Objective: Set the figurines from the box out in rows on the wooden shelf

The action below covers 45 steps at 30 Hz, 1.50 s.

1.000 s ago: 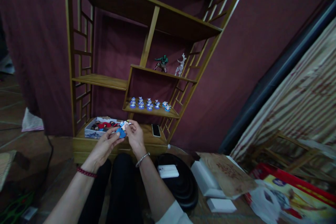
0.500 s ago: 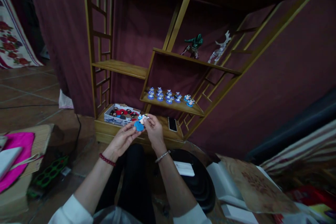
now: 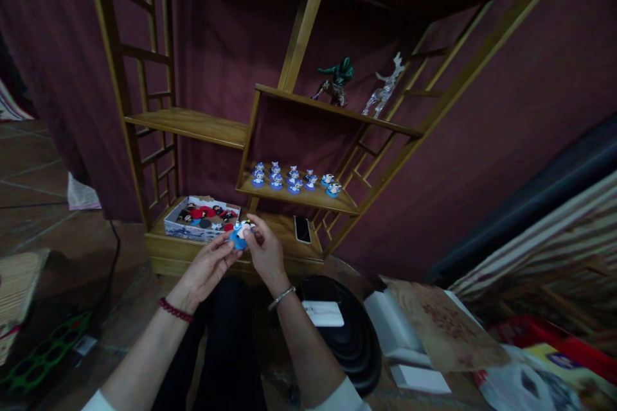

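A small figurine [image 3: 240, 235] with a round blue base is held between both hands in front of the shelf. My left hand [image 3: 208, 268] pinches it at the base from the left. From the right, my right hand [image 3: 264, 253] grips its upper body with thumb and fingers. Just behind and to the left sits a patterned box [image 3: 180, 231] holding several red, black and blue figurines. On the small shelf [image 3: 308, 200] above stand several figurines [image 3: 276, 181] in rows, mostly purple and white, with two blue-based ones at the right end.
A phone [image 3: 303, 229] lies on the lower shelf. A green figure [image 3: 336, 81] and a clear deer statue [image 3: 384, 88] stand on the upper ledge. To the right are a black round stool [image 3: 354, 343] bearing a white object, and white boxes [image 3: 419, 377]. A green plastic rack [image 3: 48, 353] lies lower left.
The view has turned right, so the shelf appears further left. The figurine's blue base, earlier facing me, is now tipped lower beneath its body. Both hands still hold it.
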Motion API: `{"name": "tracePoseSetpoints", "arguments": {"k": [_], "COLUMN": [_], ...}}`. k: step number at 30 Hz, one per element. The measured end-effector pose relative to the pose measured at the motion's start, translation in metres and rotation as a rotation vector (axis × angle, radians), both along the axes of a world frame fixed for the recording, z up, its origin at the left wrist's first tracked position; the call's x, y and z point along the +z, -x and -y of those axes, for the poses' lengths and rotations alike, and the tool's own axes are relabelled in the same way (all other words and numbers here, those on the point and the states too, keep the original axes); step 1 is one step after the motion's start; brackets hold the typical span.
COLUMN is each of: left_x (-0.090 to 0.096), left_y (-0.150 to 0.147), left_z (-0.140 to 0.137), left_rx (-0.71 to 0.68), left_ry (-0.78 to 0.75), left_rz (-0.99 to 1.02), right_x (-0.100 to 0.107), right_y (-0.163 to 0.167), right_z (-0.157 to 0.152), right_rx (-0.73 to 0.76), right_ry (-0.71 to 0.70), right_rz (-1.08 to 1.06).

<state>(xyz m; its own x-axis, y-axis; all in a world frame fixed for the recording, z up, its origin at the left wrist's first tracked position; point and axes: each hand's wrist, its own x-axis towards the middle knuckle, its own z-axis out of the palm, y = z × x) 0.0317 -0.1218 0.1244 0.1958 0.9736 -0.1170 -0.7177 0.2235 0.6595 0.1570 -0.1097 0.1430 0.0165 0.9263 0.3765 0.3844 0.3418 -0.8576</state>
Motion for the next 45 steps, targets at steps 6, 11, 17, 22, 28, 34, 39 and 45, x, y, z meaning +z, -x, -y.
{"name": "tracePoseSetpoints", "arguments": {"k": [6, 11, 17, 22, 28, 34, 39, 45], "left_x": [0.004, 0.008, 0.012, 0.014, 0.016, 0.019, 0.017, 0.011], "left_y": [-0.007, -0.011, -0.015, -0.018, -0.021, -0.022, -0.021, -0.018], "left_z": [-0.008, -0.014, -0.020, -0.025, -0.028, -0.027, -0.028, -0.029], "left_rx": [0.012, 0.012, -0.001, -0.008, -0.016, -0.014, -0.025, -0.053], "left_ry": [0.027, 0.033, 0.053, 0.067, 0.063, 0.081, 0.086, 0.052], "left_rz": [-0.006, -0.025, -0.019, -0.012, -0.006, 0.008, 0.038, 0.049], "right_x": [0.004, 0.006, 0.012, 0.016, 0.019, 0.020, 0.021, 0.021], "right_y": [-0.008, -0.014, -0.022, -0.027, -0.030, -0.031, -0.030, -0.029], "right_z": [-0.007, -0.014, -0.020, -0.025, -0.028, -0.027, -0.026, -0.026], "right_rx": [-0.009, 0.002, 0.033, 0.023, 0.034, 0.050, 0.065, 0.078], "right_ry": [-0.029, -0.027, -0.038, -0.037, -0.023, -0.036, -0.048, -0.046], "right_rz": [0.101, 0.136, 0.148, 0.171, 0.169, 0.177, 0.177, 0.183]}}
